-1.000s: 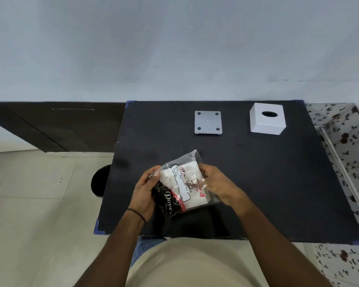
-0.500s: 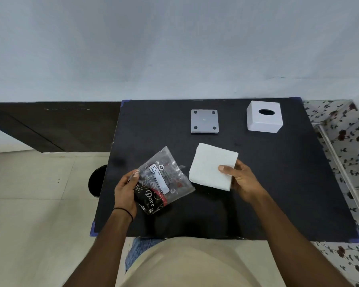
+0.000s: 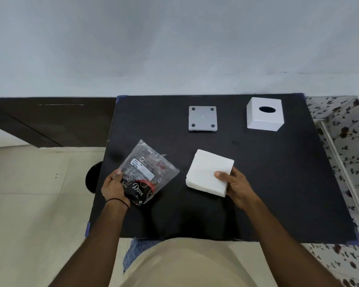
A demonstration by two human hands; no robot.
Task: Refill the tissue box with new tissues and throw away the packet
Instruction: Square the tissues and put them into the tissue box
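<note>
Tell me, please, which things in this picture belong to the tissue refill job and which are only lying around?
Belong to the job:
- tissue stack, held by the right hand
- empty packet, held by the left hand
- white tissue box
- grey base plate, probably the box's bottom
- dark round thing on the floor, possibly a bin

Only around:
- black table
- dark cabinet
- flowered cloth
</note>
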